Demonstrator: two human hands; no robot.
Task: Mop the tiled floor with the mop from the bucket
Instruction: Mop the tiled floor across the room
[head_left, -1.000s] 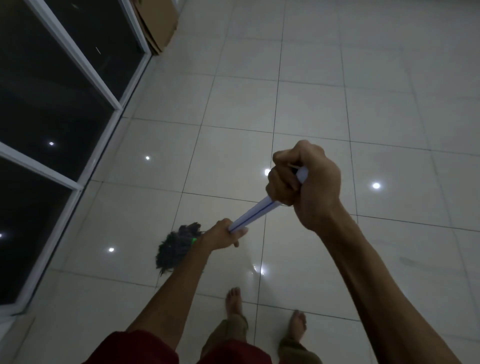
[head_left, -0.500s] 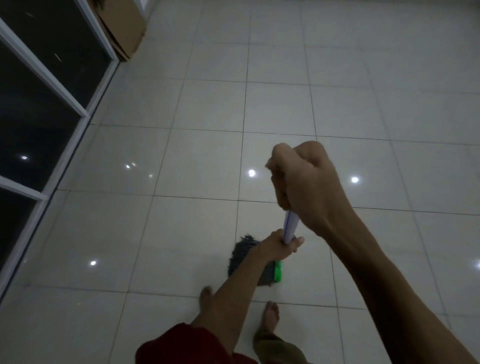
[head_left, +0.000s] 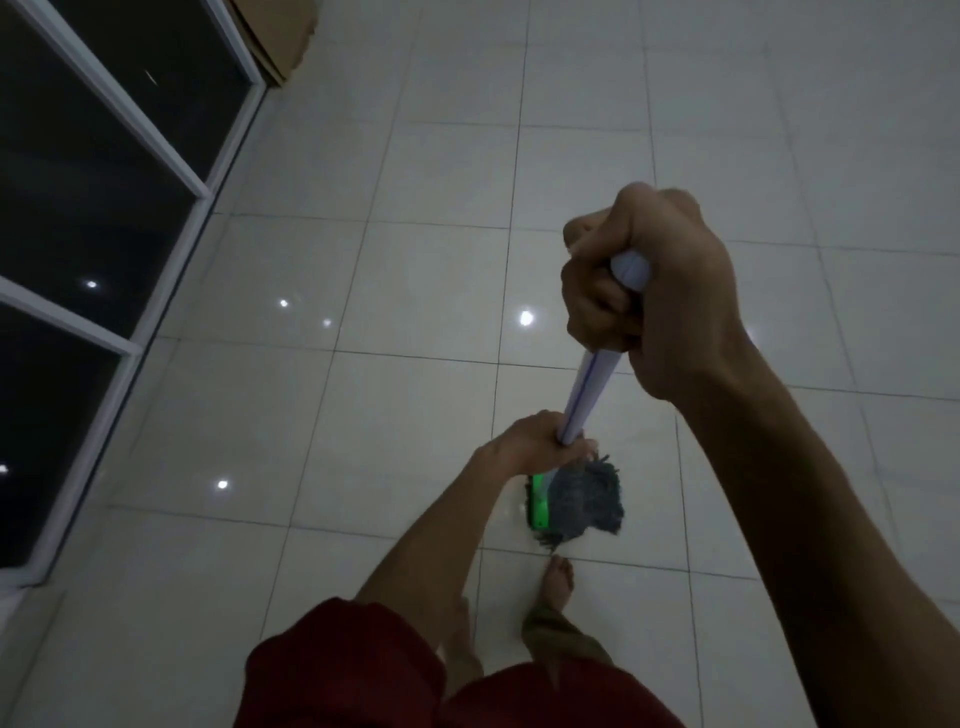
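A mop with a white handle (head_left: 589, 392) and a grey string head (head_left: 587, 501) on a green plate (head_left: 538, 504) lies on the pale tiled floor (head_left: 405, 291) just ahead of my bare feet. My right hand (head_left: 649, 291) grips the top end of the handle. My left hand (head_left: 535, 441) grips the handle lower down, right above the mop head. No bucket is in view.
Dark glass doors with white frames (head_left: 171, 156) run along the left side. A cardboard box (head_left: 280, 31) leans at the far left corner. My right foot (head_left: 558, 579) stands just behind the mop head. Ceiling lights reflect on the tiles.
The mop head has swept from my left to the right, in front of my feet. Both hands kept hold of the handle, which now stands steeper.
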